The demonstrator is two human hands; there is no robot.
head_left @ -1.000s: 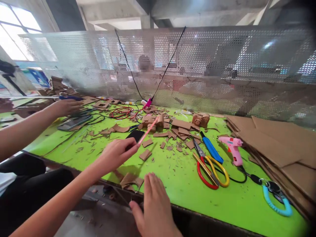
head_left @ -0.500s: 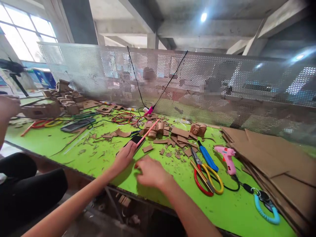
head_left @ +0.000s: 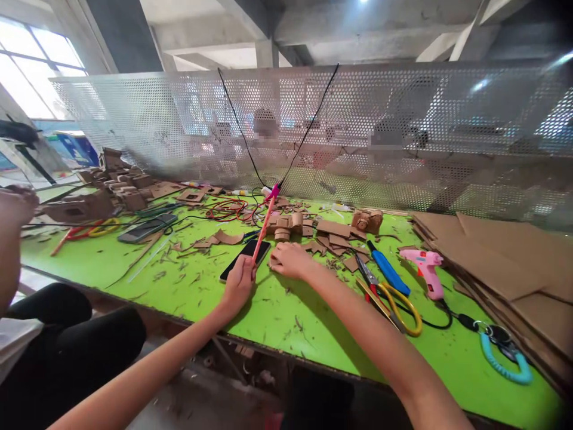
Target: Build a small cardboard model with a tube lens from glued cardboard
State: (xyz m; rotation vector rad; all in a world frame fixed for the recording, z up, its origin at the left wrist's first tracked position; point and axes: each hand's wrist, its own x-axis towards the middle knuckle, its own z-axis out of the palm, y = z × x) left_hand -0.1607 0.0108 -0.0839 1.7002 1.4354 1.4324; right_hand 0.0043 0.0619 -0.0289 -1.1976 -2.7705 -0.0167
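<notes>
My left hand (head_left: pixel 240 279) is closed around an orange-pink pencil (head_left: pixel 264 230), which points up and away over the bench. Just behind that hand lies a black phone (head_left: pixel 231 263), partly covered by it. My right hand (head_left: pixel 290 260) is lowered to the green tabletop, its fingers curled and pinched on a small cardboard piece (head_left: pixel 273 264) that they mostly hide. Beyond it sits a small cardboard camera model (head_left: pixel 285 227), with loose cardboard offcuts (head_left: pixel 333 229) to its right. A second cardboard camera (head_left: pixel 367 221) stands further right.
Right of my hands lie scissors (head_left: pixel 394 298), a blue-handled tool (head_left: pixel 387 269), a pink glue gun (head_left: pixel 427 269), a turquoise coil (head_left: pixel 505 361) and stacked cardboard sheets (head_left: pixel 501 263). A perforated metal screen (head_left: pixel 179 131) closes the back. Another person's hand (head_left: pixel 18 206) is at far left.
My right hand has reached forward and closed on the small cardboard piece. My left hand still grips the pencil, now tilted more upright. The view has shifted slightly.
</notes>
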